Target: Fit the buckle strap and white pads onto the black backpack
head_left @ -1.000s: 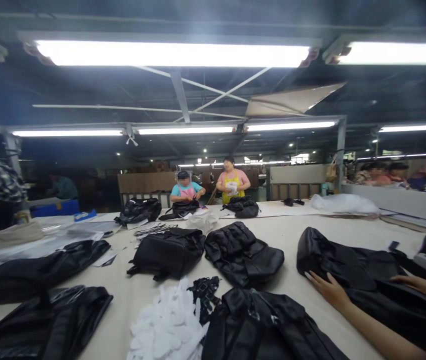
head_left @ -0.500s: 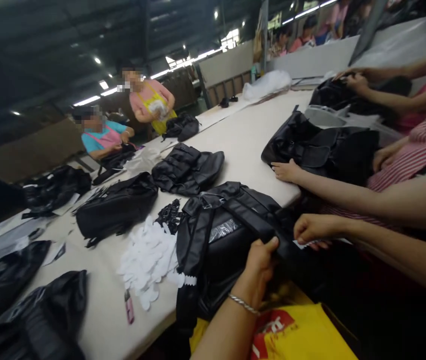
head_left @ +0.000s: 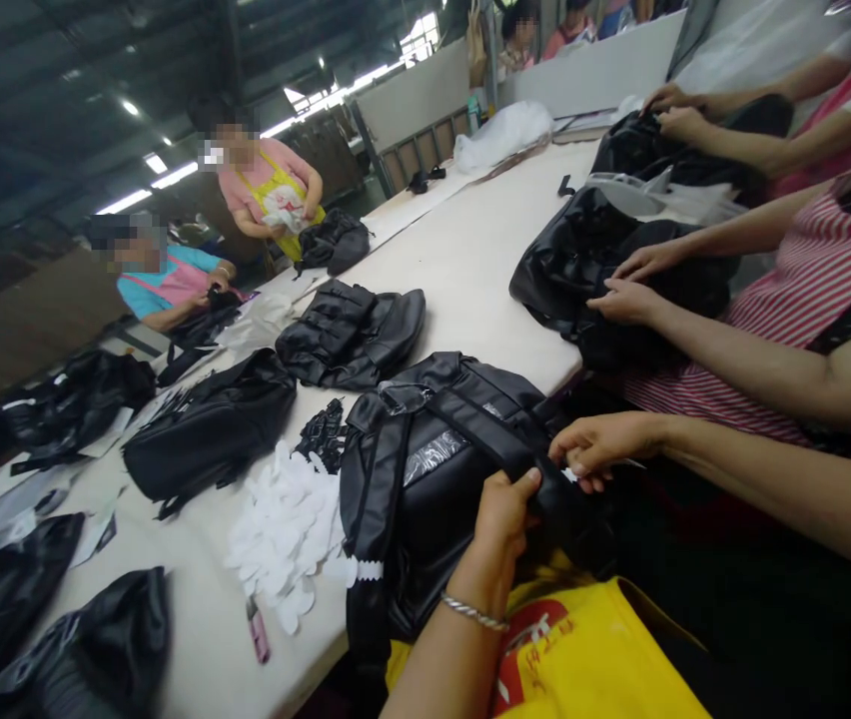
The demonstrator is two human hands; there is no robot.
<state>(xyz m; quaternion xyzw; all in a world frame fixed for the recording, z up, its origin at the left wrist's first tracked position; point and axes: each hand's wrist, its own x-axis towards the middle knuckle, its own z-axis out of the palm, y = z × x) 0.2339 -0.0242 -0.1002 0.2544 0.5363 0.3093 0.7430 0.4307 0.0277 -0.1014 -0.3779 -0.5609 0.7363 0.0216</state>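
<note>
**Two hands on a black backpack**

At 6 o'clock, close to the person, is a yellow bag [head_left: 582,659] with red print. Just above it, the left hand [head_left: 504,514] is curled tight around a black strap [head_left: 485,429] of the black backpack [head_left: 425,479]. A silver bracelet [head_left: 474,614] sits on that wrist. The right hand [head_left: 601,444], at about 3 o'clock from the left one, pinches the same strap, fingers bent down onto it. The backpack lies flat on the near edge of the pale table [head_left: 470,260], partly hanging over.

At 9 o'clock from the backpack is a pile of white pieces [head_left: 283,529]. A small heap of black clips [head_left: 325,434] touches it on the far side.

At 2 o'clock, a person in a striped top [head_left: 792,300] rests both hands on another black bag [head_left: 582,270].

Farther away, at 11 o'clock, two more backpacks [head_left: 276,384] lie on the table. Past them, two people stand at the far end, each handling something.
</note>
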